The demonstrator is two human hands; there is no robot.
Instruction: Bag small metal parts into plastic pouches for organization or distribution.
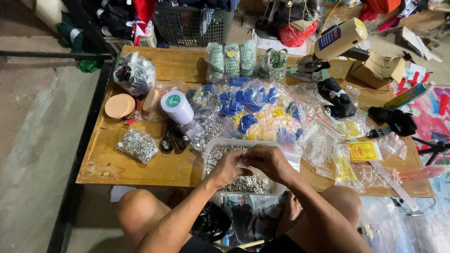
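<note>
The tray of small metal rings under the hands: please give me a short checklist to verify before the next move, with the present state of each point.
1. Clear tray rests fully on the wooden table: not ok, its near end juts over the table's front edge.
2. Metal rings are inside the tray: ok.
3. Left hand and right hand are over the tray: ok.
4. What the fingers pinch: cannot tell, too small.
5. Bag of silver rings lies within the table, left of the tray: ok.
6. White roll is clear of the tray: ok.
</note>
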